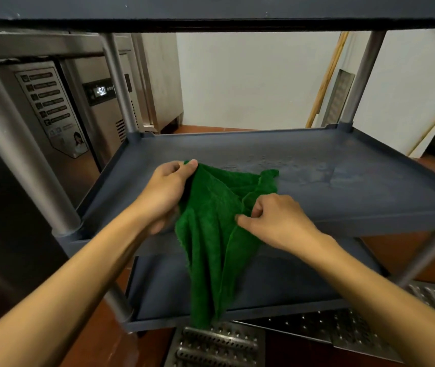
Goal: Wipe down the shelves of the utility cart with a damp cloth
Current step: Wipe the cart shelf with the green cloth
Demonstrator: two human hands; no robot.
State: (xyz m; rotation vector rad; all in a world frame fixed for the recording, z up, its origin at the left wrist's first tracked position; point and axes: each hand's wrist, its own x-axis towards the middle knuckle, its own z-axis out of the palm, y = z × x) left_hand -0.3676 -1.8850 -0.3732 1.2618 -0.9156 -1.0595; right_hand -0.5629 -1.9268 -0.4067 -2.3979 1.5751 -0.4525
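1. The fingers of the left hand are pinching the top corner of the green cloth, above the front-left part of the middle shelf.
2. The right hand is pinching a fold near the shelf's front edge, its fingers curled.
3. The cloth is hanging over that edge, in front of the lower shelf.
4. A wet patch is glistening toward the back-right corner.
5. The top shelf is looming overhead.
6. A steel fridge is standing beyond the left side, and a floor grate is lying below.
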